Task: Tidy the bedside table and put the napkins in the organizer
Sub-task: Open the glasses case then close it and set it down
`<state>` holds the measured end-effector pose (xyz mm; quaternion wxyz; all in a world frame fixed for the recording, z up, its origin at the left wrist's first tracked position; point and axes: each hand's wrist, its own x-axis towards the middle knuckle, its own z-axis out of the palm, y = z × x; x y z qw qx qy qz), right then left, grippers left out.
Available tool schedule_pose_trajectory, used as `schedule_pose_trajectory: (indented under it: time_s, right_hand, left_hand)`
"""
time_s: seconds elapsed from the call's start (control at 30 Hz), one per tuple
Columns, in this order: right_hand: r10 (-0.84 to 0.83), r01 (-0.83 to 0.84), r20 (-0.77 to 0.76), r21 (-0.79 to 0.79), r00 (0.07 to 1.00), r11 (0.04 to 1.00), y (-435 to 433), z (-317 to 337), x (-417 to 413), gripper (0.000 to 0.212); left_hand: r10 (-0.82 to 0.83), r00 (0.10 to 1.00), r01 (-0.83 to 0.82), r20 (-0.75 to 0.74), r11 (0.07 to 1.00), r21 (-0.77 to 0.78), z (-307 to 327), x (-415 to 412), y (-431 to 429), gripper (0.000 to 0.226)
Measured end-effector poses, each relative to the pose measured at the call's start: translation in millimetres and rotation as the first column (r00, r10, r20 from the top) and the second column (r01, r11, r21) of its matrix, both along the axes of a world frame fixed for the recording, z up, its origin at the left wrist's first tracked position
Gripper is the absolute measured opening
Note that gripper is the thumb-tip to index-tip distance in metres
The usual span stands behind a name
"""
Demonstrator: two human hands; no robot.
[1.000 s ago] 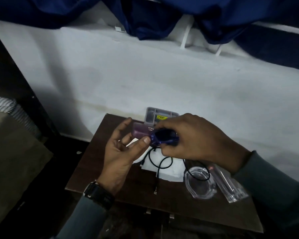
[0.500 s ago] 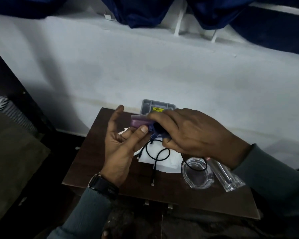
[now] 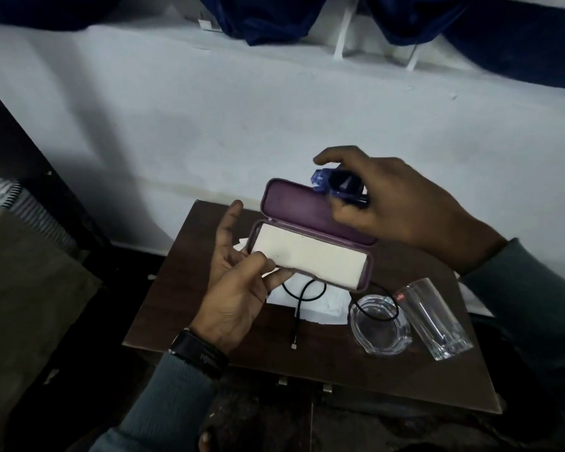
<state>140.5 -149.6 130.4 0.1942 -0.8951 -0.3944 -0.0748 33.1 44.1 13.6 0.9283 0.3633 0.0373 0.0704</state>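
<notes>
My left hand (image 3: pixel 238 298) holds a purple glasses case (image 3: pixel 304 230) above the brown bedside table (image 3: pixel 388 376). The case's lid stands open and a white lining fills its base. Just above the lid, my right hand (image 3: pixel 405 207) grips a pair of blue-framed glasses (image 3: pixel 340 187), folded. White napkins (image 3: pixel 320 305) lie flat on the table under the case, with a black cable (image 3: pixel 302 301) looped across them. The grey organizer is hidden behind my hands.
A glass ashtray (image 3: pixel 380 324) and a clear tumbler (image 3: pixel 434 321) lying on its side sit at the table's right. A white wall rises behind the table. Bedding and a dark bed frame (image 3: pixel 30 151) are at the left.
The case, shut a second ago, now has its lid open. My right hand has lifted the glasses up and to the right, above the lid.
</notes>
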Motion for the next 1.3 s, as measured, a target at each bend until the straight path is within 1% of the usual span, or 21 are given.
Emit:
schedule_pose_trajectory:
  time_s: [0.1,0.17,0.27,0.33,0.4,0.47,0.5,0.53,0.6,0.7,0.77,0.83,0.93,1.0,1.03,1.1,1.17,1.2,1.23,1.27,1.3]
  right_hand:
    - [-0.024,0.026,-0.121,0.016,0.992,1.000,-1,-4,16,0.035]
    - [-0.022,0.019,-0.132,-0.018,0.991,1.000,0,-6,19,0.030]
    - [-0.091,0.090,0.061,0.021,0.994,0.996,4,-6,7,0.032]
    - [-0.146,0.139,0.102,0.081,0.984,0.987,15,-6,-9,0.039]
    - [-0.099,0.101,-0.043,0.033,0.994,0.994,31,-14,-24,0.050]
    - [-0.050,0.032,-0.225,-0.082,0.973,0.996,43,-26,-36,0.065]
    - [-0.042,0.006,-0.265,-0.135,0.963,0.991,45,-32,-41,0.070]
    - [-0.030,-0.017,-0.242,-0.189,0.970,0.982,46,-37,-44,0.072]
    - [0.009,-0.041,-0.110,-0.289,0.994,0.957,46,-44,-49,0.074]
    - [0.005,-0.015,-0.031,-0.327,0.999,0.945,49,-48,-52,0.080]
    - [-0.028,0.005,-0.079,-0.287,0.996,0.958,51,-47,-51,0.085]
    - [-0.041,0.006,-0.135,-0.250,0.990,0.968,52,-49,-51,0.083]
    - [-0.036,0.014,-0.084,-0.246,0.996,0.969,55,-54,-53,0.071]
    - [-0.032,0.014,-0.085,-0.199,0.996,0.980,55,-56,-53,0.067]
    - [-0.026,0.011,-0.106,-0.142,0.994,0.990,54,-55,-52,0.067]
    - [-0.034,0.042,-0.107,0.065,0.994,0.997,48,-50,-48,0.059]
    - [-0.126,0.122,-0.006,0.299,0.992,0.946,35,-42,-36,0.046]
    - [-0.203,0.179,0.027,0.368,0.979,0.912,28,-38,-27,0.041]
    - [-0.276,0.251,0.010,0.384,0.961,0.888,22,-34,-17,0.038]
    - [-0.321,0.327,-0.079,0.351,0.944,0.877,18,-30,-8,0.037]
    - [-0.329,0.390,-0.236,0.290,0.914,0.874,17,-26,0,0.040]
  left_hand:
    - [-0.013,1.000,0.012,-0.023,0.998,-0.060,1,3,1,0.089]
    - [0.020,0.998,-0.024,-0.059,0.998,-0.057,1,4,1,0.087]
    - [0.082,0.988,-0.088,-0.132,0.995,-0.045,-2,5,0,0.082]
    - [0.094,0.983,-0.104,-0.158,0.993,-0.053,-4,6,0,0.083]
    - [0.091,0.984,-0.102,-0.153,0.992,-0.072,-2,7,1,0.087]
    - [0.072,0.989,-0.084,-0.132,0.993,-0.087,0,5,2,0.089]
    - [0.061,0.991,-0.073,-0.118,0.993,-0.094,1,4,3,0.089]
    - [0.056,0.993,-0.066,-0.106,0.993,-0.098,2,4,4,0.088]
    - [0.058,0.993,-0.067,-0.098,0.994,-0.090,4,4,6,0.088]
    - [0.050,0.994,-0.056,-0.097,0.996,-0.069,6,3,5,0.092]
    - [0.033,0.996,-0.039,-0.087,0.997,-0.069,7,2,4,0.091]
    - [0.024,0.996,-0.030,-0.085,0.997,-0.065,8,1,3,0.090]
    - [0.037,0.995,-0.044,-0.093,0.997,-0.069,9,1,4,0.091]
    - [0.040,0.994,-0.046,-0.099,0.997,-0.061,9,1,6,0.091]
    - [0.042,0.994,-0.048,-0.102,0.997,-0.057,9,1,7,0.091]
    - [0.052,0.993,-0.059,-0.109,0.996,-0.062,7,1,9,0.091]
    - [0.059,0.993,-0.068,-0.106,0.994,-0.080,3,3,11,0.091]
    - [0.058,0.993,-0.067,-0.101,0.993,-0.094,2,3,12,0.091]
    - [0.053,0.993,-0.064,-0.101,0.992,-0.109,1,3,14,0.090]
    - [0.049,0.993,-0.062,-0.106,0.991,-0.123,-1,3,15,0.090]
    - [0.045,0.993,-0.059,-0.111,0.989,-0.132,-2,3,17,0.090]
